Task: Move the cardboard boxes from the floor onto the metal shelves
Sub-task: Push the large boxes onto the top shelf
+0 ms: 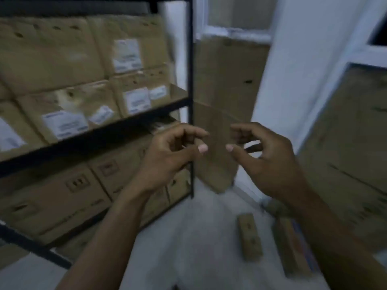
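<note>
A black metal shelf unit [191, 80] fills the left side, its levels packed with brown cardboard boxes [62, 59] bearing white labels. My left hand [167, 158] and my right hand [266, 155] hover side by side in mid-air in front of the shelf's right post, fingers curled and apart, holding nothing. Behind them a tall cardboard box [222, 97] stands on the floor against the wall. Two small flat cardboard boxes [249, 235] [291, 245] lie on the pale floor at lower right. The frame is blurred.
A large stack of cardboard boxes [351, 143] rises at the right edge. A white wall and window frame [238, 32] stand behind. The pale floor [199, 237] runs as a narrow strip between the shelf and the right stack.
</note>
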